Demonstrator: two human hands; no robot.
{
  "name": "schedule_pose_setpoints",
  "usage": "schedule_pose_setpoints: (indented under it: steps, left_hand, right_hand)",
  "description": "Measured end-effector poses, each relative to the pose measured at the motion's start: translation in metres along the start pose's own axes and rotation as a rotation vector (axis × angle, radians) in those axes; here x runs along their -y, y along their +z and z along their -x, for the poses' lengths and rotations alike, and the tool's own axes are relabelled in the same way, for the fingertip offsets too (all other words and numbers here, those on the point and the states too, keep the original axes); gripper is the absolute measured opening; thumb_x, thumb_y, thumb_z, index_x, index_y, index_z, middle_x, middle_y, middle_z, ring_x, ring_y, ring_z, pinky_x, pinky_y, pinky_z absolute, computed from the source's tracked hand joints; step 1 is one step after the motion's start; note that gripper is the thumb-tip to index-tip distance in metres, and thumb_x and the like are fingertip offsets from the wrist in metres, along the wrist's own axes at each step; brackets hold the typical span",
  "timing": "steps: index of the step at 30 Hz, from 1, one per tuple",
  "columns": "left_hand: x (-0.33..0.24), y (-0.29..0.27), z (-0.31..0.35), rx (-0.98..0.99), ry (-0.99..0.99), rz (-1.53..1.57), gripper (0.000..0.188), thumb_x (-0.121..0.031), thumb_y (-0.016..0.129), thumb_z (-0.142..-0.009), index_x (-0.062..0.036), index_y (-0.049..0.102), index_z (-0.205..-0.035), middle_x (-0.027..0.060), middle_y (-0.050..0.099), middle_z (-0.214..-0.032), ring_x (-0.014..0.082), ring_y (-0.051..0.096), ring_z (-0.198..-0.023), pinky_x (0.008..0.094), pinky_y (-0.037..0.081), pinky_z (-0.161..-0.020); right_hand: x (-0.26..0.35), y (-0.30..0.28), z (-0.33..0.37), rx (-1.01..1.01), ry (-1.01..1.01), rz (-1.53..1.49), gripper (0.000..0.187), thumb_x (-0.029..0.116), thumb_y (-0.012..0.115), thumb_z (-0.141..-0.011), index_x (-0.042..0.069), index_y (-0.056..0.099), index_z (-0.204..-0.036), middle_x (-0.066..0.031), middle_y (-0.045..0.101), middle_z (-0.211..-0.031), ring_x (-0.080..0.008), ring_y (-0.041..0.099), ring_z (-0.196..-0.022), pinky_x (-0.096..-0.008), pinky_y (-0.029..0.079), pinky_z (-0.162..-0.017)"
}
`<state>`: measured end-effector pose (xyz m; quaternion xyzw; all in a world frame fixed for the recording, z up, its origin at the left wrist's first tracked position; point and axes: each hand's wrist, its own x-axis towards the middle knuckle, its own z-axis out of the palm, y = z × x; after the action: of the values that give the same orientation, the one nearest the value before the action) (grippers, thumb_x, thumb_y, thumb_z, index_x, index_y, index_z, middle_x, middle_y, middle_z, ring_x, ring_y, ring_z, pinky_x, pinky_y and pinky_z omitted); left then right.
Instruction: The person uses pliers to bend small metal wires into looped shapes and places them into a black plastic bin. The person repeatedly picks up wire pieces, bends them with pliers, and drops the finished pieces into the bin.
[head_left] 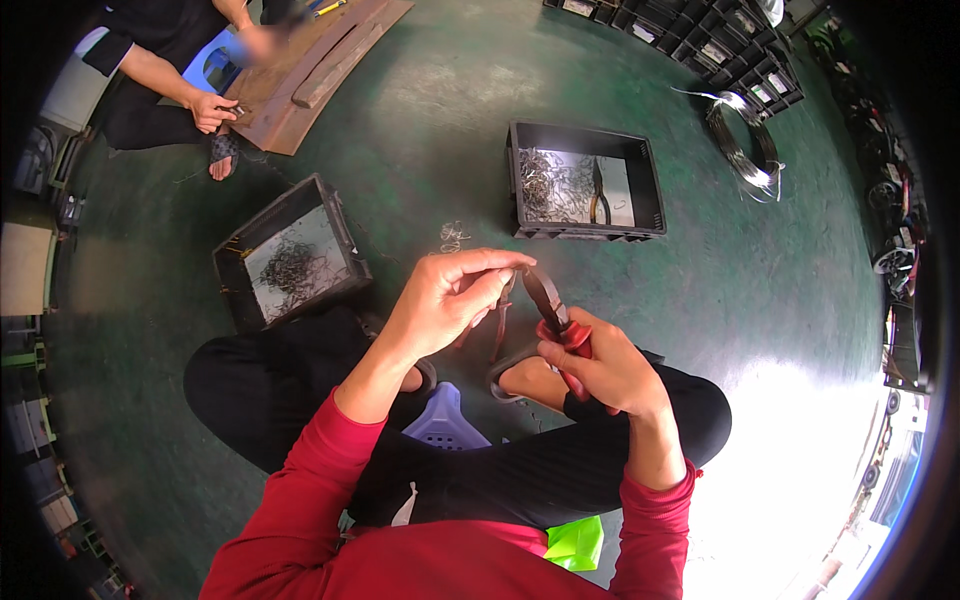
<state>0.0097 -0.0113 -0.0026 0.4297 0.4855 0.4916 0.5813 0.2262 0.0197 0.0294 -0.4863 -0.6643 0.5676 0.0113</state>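
Note:
My right hand (pixel 610 365) is wrapped around the red handles of a pair of pliers (pixel 546 298), their dark jaws pointing up and left. Close to the jaw tips, my left hand (pixel 450 295) pinches with thumb and forefinger. What it holds is too small to make out. Below those fingertips shows another tool with thin red handles (pixel 501 335), partly hidden by the hand. A black crate (pixel 362 262) with small dark bent wire pieces (pixel 298 270) stands to the left. Farther off, another black crate (pixel 580 235) holds wire pieces (pixel 548 185) and a second pair of pliers (pixel 599 195).
Some wire scraps (pixel 453 237) lie on the green floor between the crates. A coil of wire (pixel 740 150) rests at the far right, near stacked black crates (pixel 715 45). At the far left, a co-worker's hand (pixel 212 112) is beside a brown board (pixel 290 125). A purple stool (pixel 447 420) shows between my legs.

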Motion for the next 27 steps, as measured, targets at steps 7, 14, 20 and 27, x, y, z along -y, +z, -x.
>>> schedule_pose_setpoints:
  steps: [7,14,20,27]
  left_hand:
    - [0.001,0.000,0.000,0.012,0.010,-0.028,0.023,-0.004,0.052,-0.096,-0.0015,0.067,-0.113,-0.0051,0.049,-0.062,0.0019,0.041,-0.052,0.0193,0.032,-0.047]
    - [0.000,0.005,0.008,0.010,0.054,-0.161,0.026,-0.003,0.048,-0.096,-0.0002,0.065,-0.116,-0.0035,0.050,-0.064,0.0017,0.042,-0.055,0.0197,0.034,-0.049]
    - [0.000,0.008,0.018,-0.050,0.175,-0.334,0.025,-0.001,0.050,-0.093,-0.0015,0.066,-0.113,0.0000,0.052,-0.064,0.0030,0.045,-0.056,0.0211,0.036,-0.049]
    - [0.005,0.012,0.019,-0.114,0.255,-0.335,0.023,0.002,0.051,-0.092,0.0007,0.065,-0.111,0.0016,0.054,-0.064,0.0032,0.049,-0.057,0.0208,0.040,-0.050]
  right_hand:
    - [-0.003,0.005,-0.002,-0.060,-0.044,0.016,0.023,0.023,0.064,-0.091,0.003,0.059,-0.103,-0.0027,0.059,-0.066,-0.0088,0.053,-0.055,-0.0257,0.043,-0.051]
    - [-0.007,0.013,-0.004,-0.184,-0.066,0.049,0.022,0.014,0.068,-0.087,-0.001,0.060,-0.100,-0.0102,0.065,-0.080,-0.0142,0.060,-0.074,-0.0298,0.049,-0.071]
    - [-0.008,0.018,-0.007,-0.219,-0.084,0.106,0.022,0.014,0.070,-0.086,-0.002,0.059,-0.098,-0.0130,0.066,-0.083,-0.0171,0.063,-0.077,-0.0305,0.049,-0.073]
    - [-0.007,0.025,-0.010,-0.279,-0.127,0.119,0.023,0.014,0.071,-0.085,-0.001,0.057,-0.097,-0.0150,0.066,-0.082,-0.0220,0.064,-0.075,-0.0321,0.049,-0.071]
